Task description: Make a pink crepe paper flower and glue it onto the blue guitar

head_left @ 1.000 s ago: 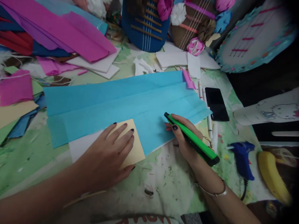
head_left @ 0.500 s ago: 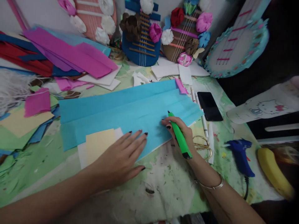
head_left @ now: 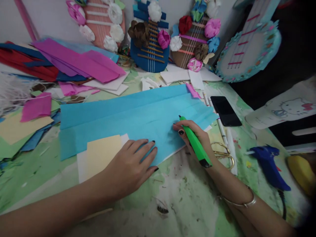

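Note:
A long sheet of light blue tissue paper (head_left: 128, 115) lies folded across the middle of the table. My left hand (head_left: 130, 166) rests flat on its near edge, fingers spread, partly on a cream card (head_left: 101, 154) that lies on a white sheet (head_left: 81, 164). My right hand (head_left: 195, 138) grips a green utility knife (head_left: 196, 143), its tip touching the blue paper near the right end. A bracelet circles my right wrist.
Gold scissors (head_left: 223, 153), pencils and a black phone (head_left: 225, 110) lie right of the blue paper. A blue glue gun (head_left: 269, 164) sits further right. Pink, purple and red paper stacks (head_left: 74, 62) fill the back left. Guitar-shaped crafts with paper flowers (head_left: 150, 42) stand at the back.
My left hand slid right off the cream card onto the blue paper's edge. My right hand turned the green knife more upright, its tip down on the paper. The view tilted up.

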